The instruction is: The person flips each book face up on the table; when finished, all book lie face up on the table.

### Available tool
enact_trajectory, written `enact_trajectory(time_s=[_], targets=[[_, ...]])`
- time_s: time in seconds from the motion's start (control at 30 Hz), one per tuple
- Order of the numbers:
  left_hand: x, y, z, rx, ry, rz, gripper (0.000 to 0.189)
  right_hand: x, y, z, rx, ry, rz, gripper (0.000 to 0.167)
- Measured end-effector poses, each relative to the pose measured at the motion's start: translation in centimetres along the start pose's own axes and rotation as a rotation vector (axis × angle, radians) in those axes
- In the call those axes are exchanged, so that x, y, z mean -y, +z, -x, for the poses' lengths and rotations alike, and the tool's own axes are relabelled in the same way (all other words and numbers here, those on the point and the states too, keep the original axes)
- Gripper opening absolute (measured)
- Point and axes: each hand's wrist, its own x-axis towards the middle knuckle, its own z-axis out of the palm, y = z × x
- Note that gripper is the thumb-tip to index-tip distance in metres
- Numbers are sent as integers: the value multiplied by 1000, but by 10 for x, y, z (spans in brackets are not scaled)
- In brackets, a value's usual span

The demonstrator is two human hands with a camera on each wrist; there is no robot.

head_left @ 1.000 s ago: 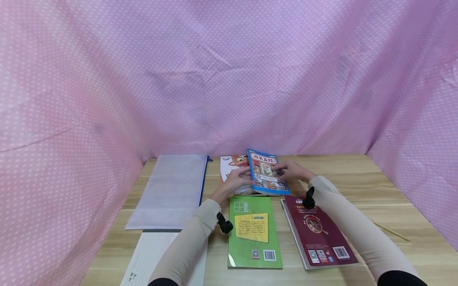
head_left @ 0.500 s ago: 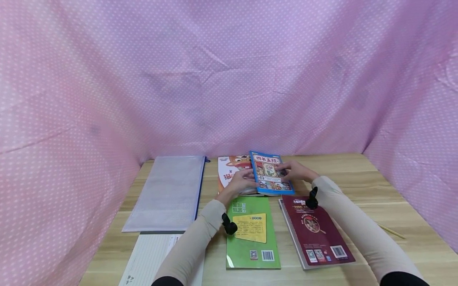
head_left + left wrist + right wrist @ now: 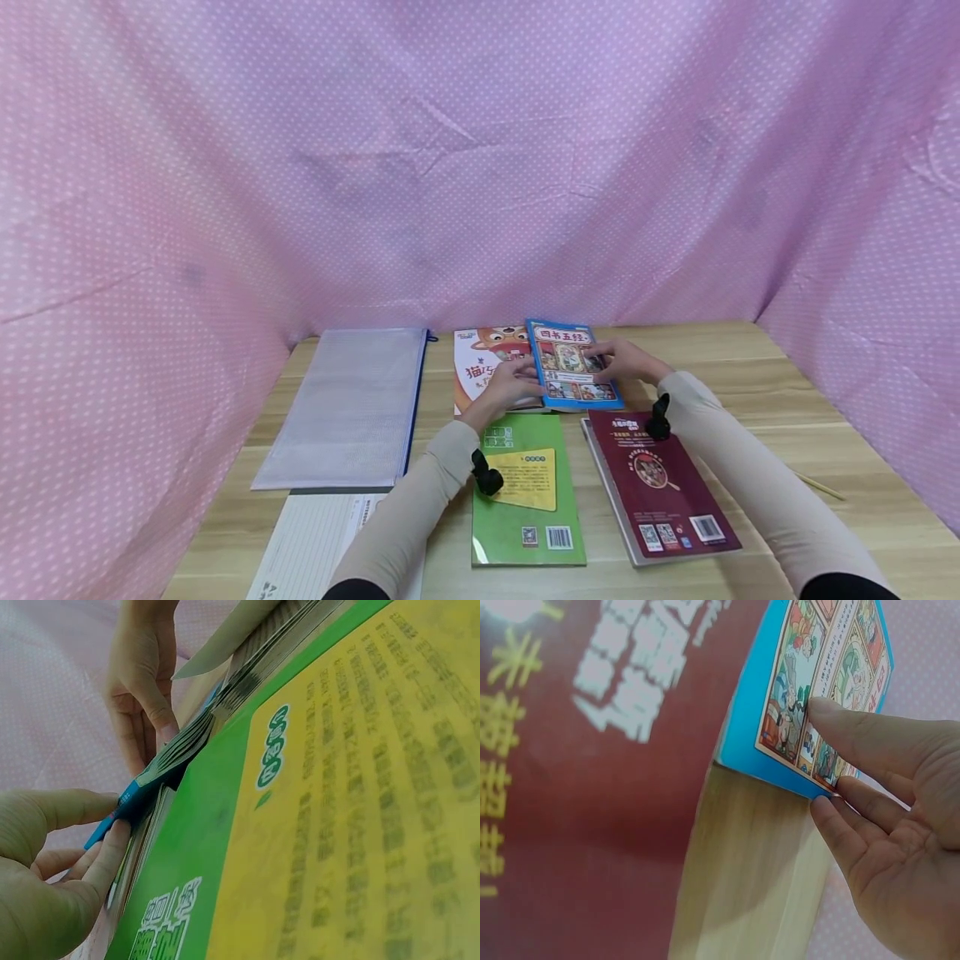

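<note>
Blue book [image 3: 564, 360], one, in two narrow pinches, left hand [image 3: 507, 387] and right hand [image 3: 628, 361], near one green book [image 3: 528, 492]

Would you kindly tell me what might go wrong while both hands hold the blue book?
The blue book partly covers the white book in the head view, so sliding it might drag that one along. The right sleeve runs close alongside the maroon book there and could nudge it.
</note>
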Motion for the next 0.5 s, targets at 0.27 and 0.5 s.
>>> enact_trajectory(time_s=[0.27,0.5], targets=[[-3,6,-1,3,6,-43,71,-6,-4,3,0,-15,4,57],[-4,12,-4,24,-15,-36,73,-11,-8,5,3,24,-2,58]])
